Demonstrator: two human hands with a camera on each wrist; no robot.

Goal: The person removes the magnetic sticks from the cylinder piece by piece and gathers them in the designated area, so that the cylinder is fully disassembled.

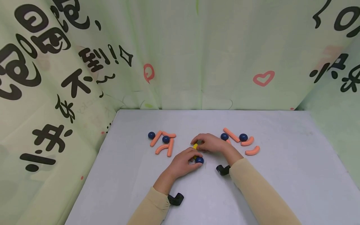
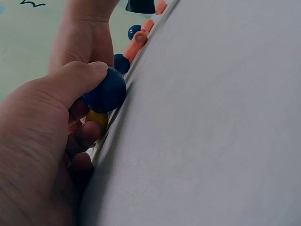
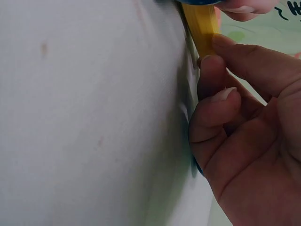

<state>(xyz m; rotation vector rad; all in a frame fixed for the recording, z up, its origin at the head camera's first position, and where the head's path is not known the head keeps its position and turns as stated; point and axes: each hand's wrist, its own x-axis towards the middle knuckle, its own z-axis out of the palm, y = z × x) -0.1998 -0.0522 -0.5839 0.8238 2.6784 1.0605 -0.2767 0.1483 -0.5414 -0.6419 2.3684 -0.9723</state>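
Observation:
In the head view my left hand (image 1: 184, 162) grips a dark blue ball (image 1: 199, 160) between thumb and fingers, low over the table. The same ball (image 2: 108, 92) looks smooth and glossy in the left wrist view. A short yellow rod (image 1: 195, 146) runs from beside that ball toward my right hand (image 1: 211, 142). Thumb and finger of the right hand pinch the yellow rod (image 3: 203, 28), which is ribbed and meets the ball (image 3: 202, 2) in the right wrist view. A sliver of blue shows behind the right hand's curled fingers, mostly hidden.
Left of the hands lie straight orange rods (image 1: 170, 147), curved orange rods (image 1: 161, 148) and two blue balls (image 1: 151, 135). To the right are more orange rods (image 1: 232, 135) and blue balls (image 1: 243, 137), partly behind the right wrist. A printed curtain (image 1: 180, 56) borders the white table (image 1: 281, 187).

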